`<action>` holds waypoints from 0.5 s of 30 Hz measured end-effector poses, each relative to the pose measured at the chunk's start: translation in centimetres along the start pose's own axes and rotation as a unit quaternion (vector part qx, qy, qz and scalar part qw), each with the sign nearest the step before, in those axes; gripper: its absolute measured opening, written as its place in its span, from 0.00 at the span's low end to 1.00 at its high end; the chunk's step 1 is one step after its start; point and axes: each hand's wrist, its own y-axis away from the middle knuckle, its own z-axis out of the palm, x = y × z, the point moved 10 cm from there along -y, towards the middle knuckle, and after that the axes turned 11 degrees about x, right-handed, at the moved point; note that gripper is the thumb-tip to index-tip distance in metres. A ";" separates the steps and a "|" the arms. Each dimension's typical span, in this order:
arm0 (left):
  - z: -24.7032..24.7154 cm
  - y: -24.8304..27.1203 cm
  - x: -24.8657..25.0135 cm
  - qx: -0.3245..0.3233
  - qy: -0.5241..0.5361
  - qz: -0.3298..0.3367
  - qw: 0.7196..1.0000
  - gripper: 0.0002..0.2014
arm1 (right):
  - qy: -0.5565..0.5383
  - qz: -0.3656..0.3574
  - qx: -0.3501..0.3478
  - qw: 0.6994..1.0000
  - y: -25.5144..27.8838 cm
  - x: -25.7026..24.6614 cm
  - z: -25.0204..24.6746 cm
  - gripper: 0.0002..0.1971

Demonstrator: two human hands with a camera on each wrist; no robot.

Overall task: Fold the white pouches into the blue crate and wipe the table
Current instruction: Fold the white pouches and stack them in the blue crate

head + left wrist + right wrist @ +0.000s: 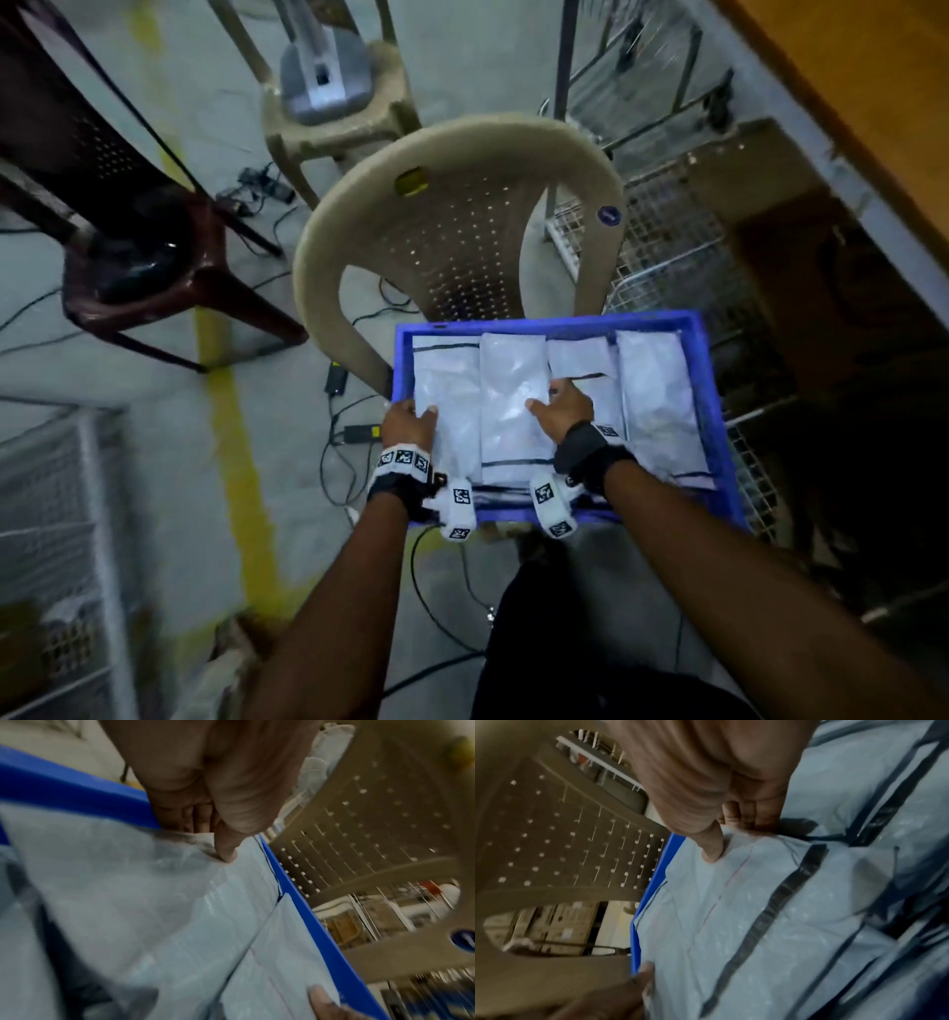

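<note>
A blue crate [565,326] sits on a beige chair and is filled with folded white pouches [652,390] edged with dark strips. My left hand [411,424] is at the crate's left wall. Its thumb presses on the leftmost pouch [154,902] while its curled fingers tuck behind that pouch's edge beside the crate rim [64,789]. My right hand [562,406] is over the crate's middle. Here the thumb lies on the middle pouch [731,902] and the fingers curl under its right edge. The crate's floor is hidden by the pouches.
The beige chair's backrest [452,205] rises just beyond the crate. A maroon chair [144,241] stands to the left, and a second beige chair [328,123] farther back carries a grey object. Wire racks [667,246] are at the right. Cables [359,437] cross the floor near a yellow line [241,462].
</note>
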 end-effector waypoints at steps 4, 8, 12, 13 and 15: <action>-1.4 1.1 3.1 0.038 0.026 0.101 0.994 0.22 | 0.046 -0.082 0.046 0.995 0.7 -0.7 -1.5 0.37; 2.0 2.9 6.9 -0.070 -0.070 0.229 0.968 0.31 | 0.170 -0.248 -0.018 0.953 1.8 -3.8 0.0 0.47; 6.6 2.6 5.8 -0.156 -0.247 0.287 0.912 0.38 | 0.290 -0.343 -0.107 0.887 2.5 -5.0 4.1 0.46; 7.2 2.3 5.1 -0.166 -0.272 0.285 0.904 0.39 | 0.312 -0.349 -0.112 0.877 2.5 -4.8 4.9 0.45; 8.0 1.8 3.9 -0.172 -0.304 0.285 0.893 0.41 | 0.335 -0.348 -0.119 0.867 2.4 -4.4 6.0 0.43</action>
